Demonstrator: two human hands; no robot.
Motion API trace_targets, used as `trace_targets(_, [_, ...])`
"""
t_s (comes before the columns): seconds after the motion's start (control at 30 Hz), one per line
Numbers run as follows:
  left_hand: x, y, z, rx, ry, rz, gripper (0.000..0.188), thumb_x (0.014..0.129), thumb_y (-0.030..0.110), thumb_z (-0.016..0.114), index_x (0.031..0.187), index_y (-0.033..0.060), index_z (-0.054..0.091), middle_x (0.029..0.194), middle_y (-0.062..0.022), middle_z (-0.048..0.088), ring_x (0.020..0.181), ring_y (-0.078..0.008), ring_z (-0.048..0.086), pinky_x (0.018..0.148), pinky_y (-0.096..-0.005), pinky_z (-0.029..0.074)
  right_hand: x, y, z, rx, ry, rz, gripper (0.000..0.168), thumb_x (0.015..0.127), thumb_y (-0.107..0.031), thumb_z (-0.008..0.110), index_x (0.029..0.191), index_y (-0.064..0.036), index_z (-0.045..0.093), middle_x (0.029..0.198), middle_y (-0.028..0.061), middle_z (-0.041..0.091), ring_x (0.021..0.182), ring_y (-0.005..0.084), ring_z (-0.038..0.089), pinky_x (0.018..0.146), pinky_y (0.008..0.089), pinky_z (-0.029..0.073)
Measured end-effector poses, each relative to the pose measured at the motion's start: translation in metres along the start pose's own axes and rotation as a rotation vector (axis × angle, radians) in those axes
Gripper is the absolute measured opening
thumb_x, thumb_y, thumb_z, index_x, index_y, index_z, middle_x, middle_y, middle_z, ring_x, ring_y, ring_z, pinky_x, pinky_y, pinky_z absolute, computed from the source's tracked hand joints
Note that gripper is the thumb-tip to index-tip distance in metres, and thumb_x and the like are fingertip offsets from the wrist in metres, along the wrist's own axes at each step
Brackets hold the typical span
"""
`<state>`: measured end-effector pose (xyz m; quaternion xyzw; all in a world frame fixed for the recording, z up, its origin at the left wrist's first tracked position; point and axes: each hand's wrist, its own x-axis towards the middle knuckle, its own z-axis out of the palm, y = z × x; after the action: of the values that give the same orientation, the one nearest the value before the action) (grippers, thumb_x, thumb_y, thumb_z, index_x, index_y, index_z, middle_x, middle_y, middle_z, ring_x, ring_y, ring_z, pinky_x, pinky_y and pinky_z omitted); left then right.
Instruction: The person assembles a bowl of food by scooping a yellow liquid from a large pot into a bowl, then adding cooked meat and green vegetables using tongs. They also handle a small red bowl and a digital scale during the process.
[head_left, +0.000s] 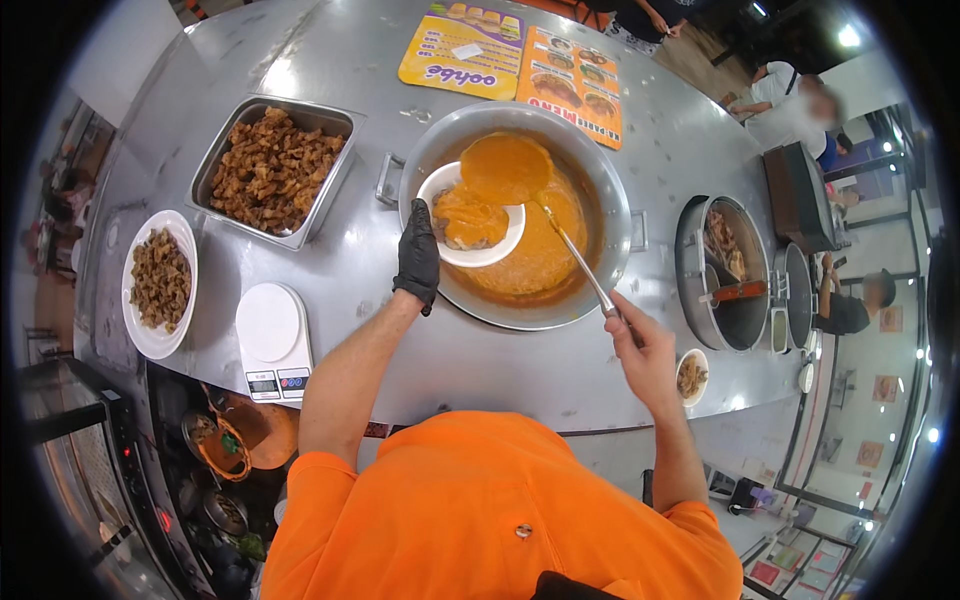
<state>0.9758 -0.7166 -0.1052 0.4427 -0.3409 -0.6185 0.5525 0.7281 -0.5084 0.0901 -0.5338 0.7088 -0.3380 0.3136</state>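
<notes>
My left hand (417, 255), in a black glove, grips the left rim of a white bowl (504, 251). Meat pieces partly covered with orange sauce (474, 217) lie in the bowl. The bowl is held over a large metal pot (517, 319) of the same sauce. My bare right hand (641, 352) is closed around the metal handle of a ladle (577, 255). The ladle's head, full of orange sauce, is tilted above the bowl's far right rim. Sauce coats the lower part of its handle.
Left stand a steel pan (300, 240) of fried pieces, an oval plate (161, 349) of chopped pieces and a kitchen scale (271, 330). Menus (465, 71) lie behind the pot. At right are a pot of meat (739, 330) and a small bowl (691, 379). People stand beyond the table.
</notes>
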Motion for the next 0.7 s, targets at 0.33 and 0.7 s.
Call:
trace_targets(0.33, [0.008, 0.013, -0.032, -0.022, -0.107, -0.048, 0.064, 0.106, 0.051, 0.033, 0.145, 0.0, 0.039, 0.136, -0.0136, 0.053, 0.125, -0.0215, 0.054, 0.105, -0.0332, 0.047, 0.056, 0.061, -0.04, 0.456, -0.086, 0.47, 0.045, 0.102, -0.03, 0.056, 0.134, 0.002, 0.054, 0.083, 0.0048, 0.061, 0.055, 0.0074, 0.048, 0.044, 0.0204, 0.036])
trace_targets(0.7, [-0.016, 0.041, -0.058, -0.085, 0.045, -0.09, 0.064, 0.107, 0.049, 0.032, 0.145, -0.0009, 0.04, 0.137, -0.0126, 0.053, 0.124, -0.0211, 0.055, 0.104, -0.0331, 0.047, 0.116, 0.174, 0.02, -0.742, 0.095, 0.154, 0.028, 0.097, -0.019, 0.056, 0.117, 0.0, 0.062, 0.087, 0.0286, 0.067, 0.084, 0.0462, 0.066, 0.073, 0.0527, 0.052])
